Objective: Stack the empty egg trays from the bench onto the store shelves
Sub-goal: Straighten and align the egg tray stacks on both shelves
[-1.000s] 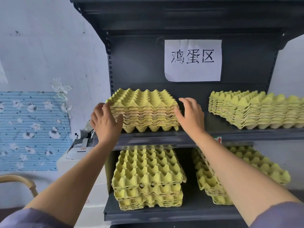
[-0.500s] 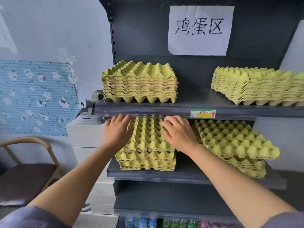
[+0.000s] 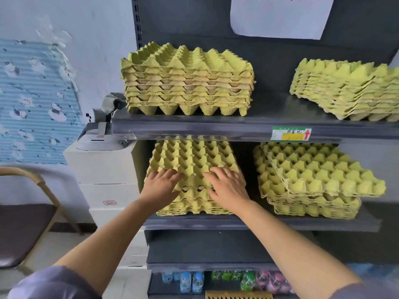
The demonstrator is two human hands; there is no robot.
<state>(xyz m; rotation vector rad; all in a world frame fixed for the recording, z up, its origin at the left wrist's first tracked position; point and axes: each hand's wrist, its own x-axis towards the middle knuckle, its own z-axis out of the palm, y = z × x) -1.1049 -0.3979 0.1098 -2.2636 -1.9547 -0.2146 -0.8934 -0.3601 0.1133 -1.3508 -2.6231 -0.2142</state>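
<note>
Four stacks of egg trays are showing: the upper left stack [image 3: 187,80] and upper right stack [image 3: 349,91] are sitting on the upper shelf [image 3: 216,128], and the lower left stack [image 3: 194,156] and lower right stack [image 3: 313,175] on the lower shelf [image 3: 194,223]. Two hands are showing, the left hand [image 3: 160,186] and the right hand [image 3: 228,187], the latter wearing one ring [image 3: 227,173]. One paper sign [image 3: 278,18], one price label [image 3: 291,133] and one chair [image 3: 26,212] are also appearing. The bottles [image 3: 185,281] are blurring beyond counting.

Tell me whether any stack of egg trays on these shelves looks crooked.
Yes. In the lower right stack, the top trays are turned against those beneath and overhang them. The upper right stack sits angled to the shelf edge.
</note>
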